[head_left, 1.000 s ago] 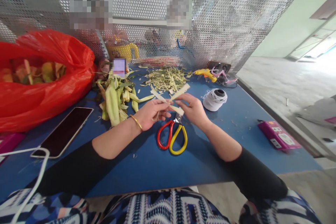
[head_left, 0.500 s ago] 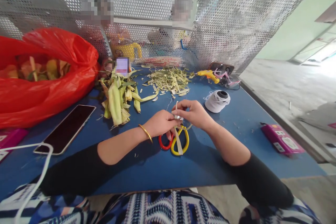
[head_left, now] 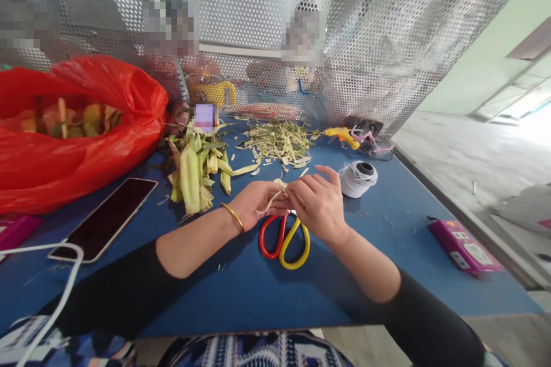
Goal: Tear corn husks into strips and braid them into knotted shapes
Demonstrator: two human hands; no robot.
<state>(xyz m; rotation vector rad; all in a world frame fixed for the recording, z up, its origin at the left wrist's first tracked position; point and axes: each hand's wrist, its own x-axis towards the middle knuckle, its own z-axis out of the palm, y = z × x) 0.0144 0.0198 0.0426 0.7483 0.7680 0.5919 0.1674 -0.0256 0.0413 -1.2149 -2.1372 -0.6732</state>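
My left hand is turned partly palm up, with its fingers closed around a pale husk strip that curls across the palm. My right hand meets it from the right, thumb and fingertips pinching the same strip while its index finger lifts away. The exact grip is partly hidden by the fingers. Just below both hands, scissors lie on the blue table, with a red handle loop and a yellow handle loop; their blades are covered by the hands.
Green corn husks lie left of a heap of shredded husk. A spool of white thread, a yellow glue gun, a purple box, a phone and a red plastic bag surround the work area. Perforated metal screen stands behind.
The strip, which hung down over the scissors, now curls across my left palm. My left hand has rolled palm up, and my right hand has turned over with its back showing.
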